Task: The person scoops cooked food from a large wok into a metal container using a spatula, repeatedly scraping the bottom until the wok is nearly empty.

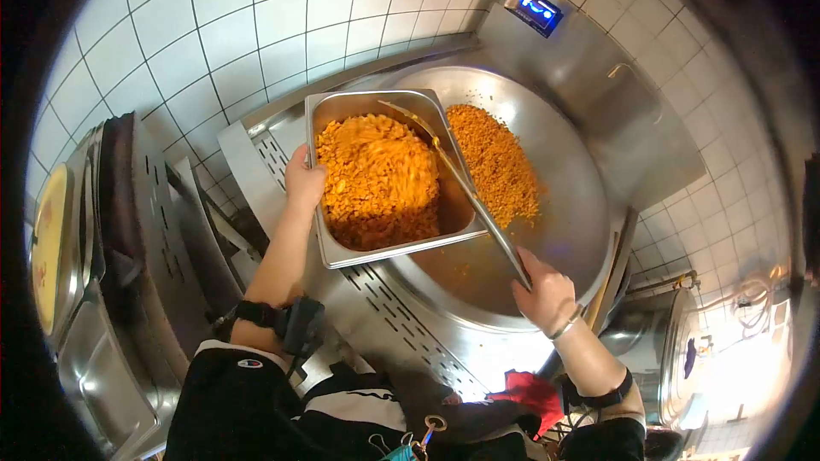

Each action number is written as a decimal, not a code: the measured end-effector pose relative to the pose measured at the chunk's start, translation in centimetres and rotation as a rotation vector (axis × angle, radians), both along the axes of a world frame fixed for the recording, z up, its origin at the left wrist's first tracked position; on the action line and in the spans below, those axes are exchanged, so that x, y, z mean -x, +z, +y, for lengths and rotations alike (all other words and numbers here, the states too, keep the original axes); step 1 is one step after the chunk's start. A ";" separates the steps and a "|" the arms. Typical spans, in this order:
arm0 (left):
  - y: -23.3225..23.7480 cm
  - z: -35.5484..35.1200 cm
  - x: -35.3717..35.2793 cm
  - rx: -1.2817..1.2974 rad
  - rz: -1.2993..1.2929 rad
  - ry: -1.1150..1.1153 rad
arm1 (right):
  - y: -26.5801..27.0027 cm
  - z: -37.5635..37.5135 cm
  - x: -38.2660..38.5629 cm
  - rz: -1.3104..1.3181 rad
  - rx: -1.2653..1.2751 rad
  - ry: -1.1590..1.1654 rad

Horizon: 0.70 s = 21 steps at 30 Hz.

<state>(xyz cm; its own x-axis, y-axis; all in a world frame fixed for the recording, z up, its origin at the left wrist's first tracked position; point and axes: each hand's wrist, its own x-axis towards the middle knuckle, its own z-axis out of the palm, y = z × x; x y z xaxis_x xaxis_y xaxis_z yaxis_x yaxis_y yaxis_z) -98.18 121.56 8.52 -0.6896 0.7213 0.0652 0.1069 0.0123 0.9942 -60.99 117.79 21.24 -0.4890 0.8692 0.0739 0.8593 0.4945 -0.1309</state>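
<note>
My left hand point(304, 179) grips the left rim of a deep rectangular steel pan point(389, 253). Inside the pan lies a heap of orange, diced-looking food point(376, 179), partly blurred. My right hand point(544, 292) is wrapped around the long metal handle of a ladle or spatula point(478, 205); its head lies inside the pan by the far right wall, and I cannot make out its exact shape. Behind and below the pan is a large round steel wok point(572, 196). More of the orange food point(491, 162) is spread over the wok's left side, partly hidden by the pan.
A slotted steel counter point(384, 299) runs along the wok's near edge. At left stand steel trays point(102, 367) and a round container with yellow contents point(51, 248). A lit blue display point(538, 11) is mounted at the back. A large steel pot point(658, 333) stands at right.
</note>
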 end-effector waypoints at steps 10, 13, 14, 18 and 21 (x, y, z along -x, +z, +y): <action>-1.3 0.8 0.3 -0.058 0.126 0.088 | 1.9 2.2 -1.6 -0.038 0.113 0.284; -1.7 1.0 0.5 -0.032 0.206 0.120 | 5.3 0.3 -2.2 -0.143 0.141 0.321; -1.9 1.0 0.5 -0.021 0.217 0.123 | 6.3 -0.4 -2.4 -0.183 0.168 0.340; -2.1 0.9 0.6 0.021 0.157 0.144 | 8.8 -3.1 -3.1 -0.272 0.263 0.331; -1.9 0.8 0.7 0.003 0.160 0.090 | 9.7 -3.9 -3.0 -0.129 0.295 0.325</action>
